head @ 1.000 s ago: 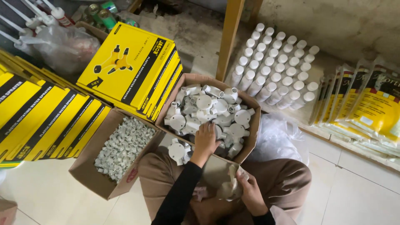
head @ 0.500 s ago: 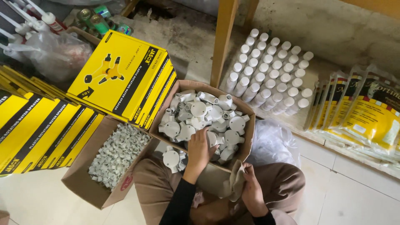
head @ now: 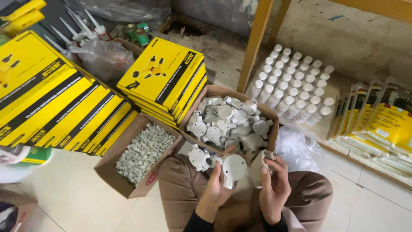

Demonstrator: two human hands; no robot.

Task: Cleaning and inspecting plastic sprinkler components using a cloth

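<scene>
A white round junction box (head: 234,168) with short pipe outlets sits in the left hand (head: 216,189), held over the person's lap just in front of the near wall of the open cardboard box (head: 271,118). Its flat circular lid faces up toward the camera, and one outlet stub points down and toward the person. The left fingers are curled around its lower left side, closed on it. The right hand (head: 274,184) is just beside it to the right, closed on a crumpled grey cloth (head: 259,165) that touches or nearly touches the fitting's right edge; the two hands are close together, the fitting lying between them.

The cardboard box just beyond is heaped with more of the same white fittings (head: 223,122), and two more fittings (head: 198,157) rest on the person's left knee against the box's near corner. To the left a second, lower carton (head: 111,169) holds small white clips (head: 146,152). Behind that are stacks of flat yellow boxes (head: 165,77), with sealant tubes (head: 81,32) and a clear plastic bag (head: 101,58) further back. To the right, rows of white-capped tubes (head: 296,88) lie on the floor near a wooden post (head: 255,41), and yellow packets (head: 386,124) lean at the far right. Nothing lies between the hands and the open box
</scene>
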